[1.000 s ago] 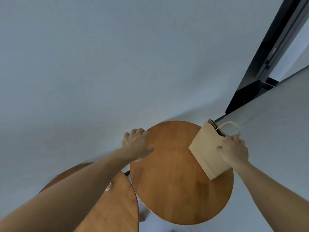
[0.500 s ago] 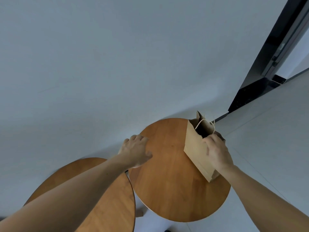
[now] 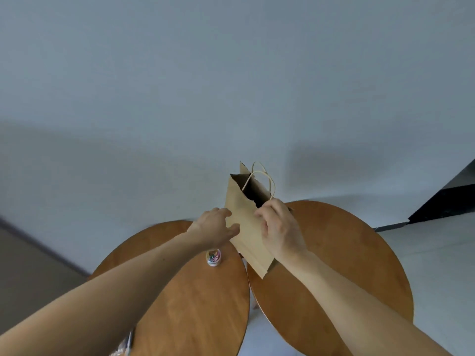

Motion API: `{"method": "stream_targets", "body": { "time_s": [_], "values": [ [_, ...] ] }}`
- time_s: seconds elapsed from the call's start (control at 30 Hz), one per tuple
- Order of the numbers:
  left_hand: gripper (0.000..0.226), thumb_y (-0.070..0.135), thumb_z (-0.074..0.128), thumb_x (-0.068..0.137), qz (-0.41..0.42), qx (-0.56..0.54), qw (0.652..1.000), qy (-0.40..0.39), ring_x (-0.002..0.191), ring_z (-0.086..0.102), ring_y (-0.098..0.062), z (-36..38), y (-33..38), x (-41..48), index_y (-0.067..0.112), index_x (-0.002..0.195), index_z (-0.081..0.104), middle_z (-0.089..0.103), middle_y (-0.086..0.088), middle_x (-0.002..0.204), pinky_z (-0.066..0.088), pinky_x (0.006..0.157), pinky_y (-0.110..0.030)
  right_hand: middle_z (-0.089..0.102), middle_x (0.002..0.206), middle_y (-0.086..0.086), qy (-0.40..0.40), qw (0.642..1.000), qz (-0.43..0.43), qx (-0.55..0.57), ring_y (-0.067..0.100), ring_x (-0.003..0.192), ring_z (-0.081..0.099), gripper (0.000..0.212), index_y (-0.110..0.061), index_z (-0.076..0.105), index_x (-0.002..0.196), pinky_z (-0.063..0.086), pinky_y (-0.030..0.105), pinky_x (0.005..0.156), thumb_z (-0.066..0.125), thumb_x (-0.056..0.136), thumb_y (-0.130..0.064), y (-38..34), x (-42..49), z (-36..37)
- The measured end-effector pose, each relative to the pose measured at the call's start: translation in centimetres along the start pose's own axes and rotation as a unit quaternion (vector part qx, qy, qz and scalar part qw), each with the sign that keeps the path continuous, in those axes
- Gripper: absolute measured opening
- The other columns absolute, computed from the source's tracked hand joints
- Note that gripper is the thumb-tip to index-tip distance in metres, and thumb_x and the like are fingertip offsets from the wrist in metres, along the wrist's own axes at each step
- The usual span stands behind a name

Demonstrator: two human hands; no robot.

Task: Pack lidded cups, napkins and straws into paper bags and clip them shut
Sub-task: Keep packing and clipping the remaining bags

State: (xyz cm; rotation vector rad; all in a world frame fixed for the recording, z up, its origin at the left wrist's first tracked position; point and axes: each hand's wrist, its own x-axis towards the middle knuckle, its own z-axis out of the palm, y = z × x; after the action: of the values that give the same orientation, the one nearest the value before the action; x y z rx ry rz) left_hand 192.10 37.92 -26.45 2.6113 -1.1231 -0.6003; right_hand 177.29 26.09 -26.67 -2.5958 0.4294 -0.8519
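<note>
Now my right hand pinches the near rim of the paper bag and my left hand grips its side. The bag leans, mouth open, above where the left desk and right desk meet. I should stand its base flat and spread the mouth wide before loading anything.

No legible text, labels or signs anywhere.

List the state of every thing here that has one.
Paper bag: mouth open, unclipped, tilted.
Left hand: grips the bag's left edge.
Right hand: grips the bag's rim.
Jar of clips: upright on the left table; lid unclear.
</note>
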Motion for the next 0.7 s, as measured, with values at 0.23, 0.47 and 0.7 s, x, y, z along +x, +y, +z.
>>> {"method": "stream_targets", "body": {
  "time_s": [0.23,0.47,0.7],
  "values": [
    [0.061,0.050,0.048,0.095,-0.087,-0.031,0.996,0.002,0.133,0.044,-0.024,-1.7,-12.8,-5.7,0.018,0.147,0.039,0.044,-0.004,0.149,0.044,0.104,-0.039,0.061,0.096,0.011,-0.080,0.996,-0.041,0.031,0.027,0.089,0.064,0.025,0.000,0.071,0.094,0.058,0.032,0.075,0.067,0.076,0.016,-9.8,0.6,10.2],
    [0.063,0.051,0.047,0.094,-0.117,-0.050,0.991,-0.043,0.127,0.051,-0.024,0.1,-21.1,-9.2,0.017,0.146,0.040,0.045,-0.004,0.148,0.048,0.101,-0.039,0.064,0.102,0.009,-0.137,0.991,0.007,0.012,0.025,0.090,0.065,0.025,-0.005,0.071,0.100,0.056,0.027,0.076,0.068,0.080,0.010,-15.1,-2.3,17.7],
    [0.064,0.056,0.050,0.090,-0.124,-0.064,0.985,-0.097,0.117,0.056,-0.024,3.2,-25.5,-11.1,0.020,0.143,0.044,0.051,-0.005,0.140,0.048,0.098,-0.035,0.064,0.090,0.004,-0.186,0.982,0.007,0.044,0.015,0.070,0.065,0.022,-0.009,0.069,0.088,0.045,0.013,0.063,0.075,0.073,0.006,-18.6,-7.9,20.2]
  ]
}}
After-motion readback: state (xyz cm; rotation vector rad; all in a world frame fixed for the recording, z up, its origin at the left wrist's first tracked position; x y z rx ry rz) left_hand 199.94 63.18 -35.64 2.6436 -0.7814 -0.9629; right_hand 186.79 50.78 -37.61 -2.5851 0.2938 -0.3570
